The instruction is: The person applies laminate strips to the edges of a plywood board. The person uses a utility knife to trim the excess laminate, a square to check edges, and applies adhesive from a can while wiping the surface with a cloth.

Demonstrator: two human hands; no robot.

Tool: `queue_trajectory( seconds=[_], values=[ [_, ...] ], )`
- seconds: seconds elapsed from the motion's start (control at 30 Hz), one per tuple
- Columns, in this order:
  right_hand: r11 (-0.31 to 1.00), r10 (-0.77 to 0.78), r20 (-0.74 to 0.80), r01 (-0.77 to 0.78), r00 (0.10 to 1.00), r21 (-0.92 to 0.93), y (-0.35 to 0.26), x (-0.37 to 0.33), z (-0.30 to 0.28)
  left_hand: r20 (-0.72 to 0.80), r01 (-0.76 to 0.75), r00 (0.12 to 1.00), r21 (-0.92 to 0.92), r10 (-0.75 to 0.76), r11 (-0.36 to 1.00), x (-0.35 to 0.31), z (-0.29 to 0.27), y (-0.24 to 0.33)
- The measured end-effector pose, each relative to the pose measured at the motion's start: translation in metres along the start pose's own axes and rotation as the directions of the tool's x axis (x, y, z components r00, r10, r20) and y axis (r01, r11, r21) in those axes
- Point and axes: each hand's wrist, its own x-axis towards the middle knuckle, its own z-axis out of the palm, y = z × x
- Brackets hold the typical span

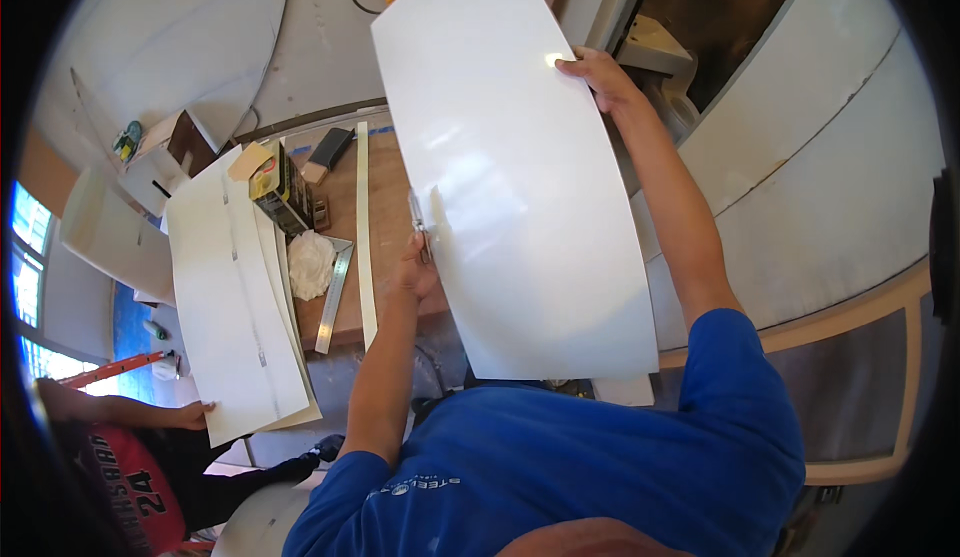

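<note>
A large glossy white panel (520, 187) is held up in front of me, tilted over the workbench's right side. My right hand (597, 79) is closed on its upper right edge, thumb on the front face and fingers partly hidden behind. Lower on the opposite edge, my left hand (416, 267) is closed around the panel. A slim metal-coloured tool (418, 215) sticks up by the left fingers against that edge; its exact kind is unclear. Left of my left forearm, a long pale strip (364, 227) lies on the brown workbench (345, 197).
Several white sheets (225, 297) are stacked at the left, with another person's hand (196, 415) at their near corner. A dark rectangular can (282, 197), a crumpled white cloth (311, 265), a metal square (335, 297) and a black block (331, 147) sit on the bench.
</note>
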Motion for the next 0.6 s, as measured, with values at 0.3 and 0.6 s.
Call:
queue_trajectory(
  seconds=[0.3,0.6],
  values=[
    [0.991,-0.112,0.038,0.109,0.993,0.072,0.158,0.114,-0.023,-0.227,-0.117,0.959,0.237,0.172,0.964,0.030,-0.011,0.039],
    [0.952,0.040,0.077,-0.061,0.996,0.299,0.383,0.158,0.010,-0.457,0.038,0.866,0.468,0.205,0.883,0.025,-0.074,0.048]
  ],
)
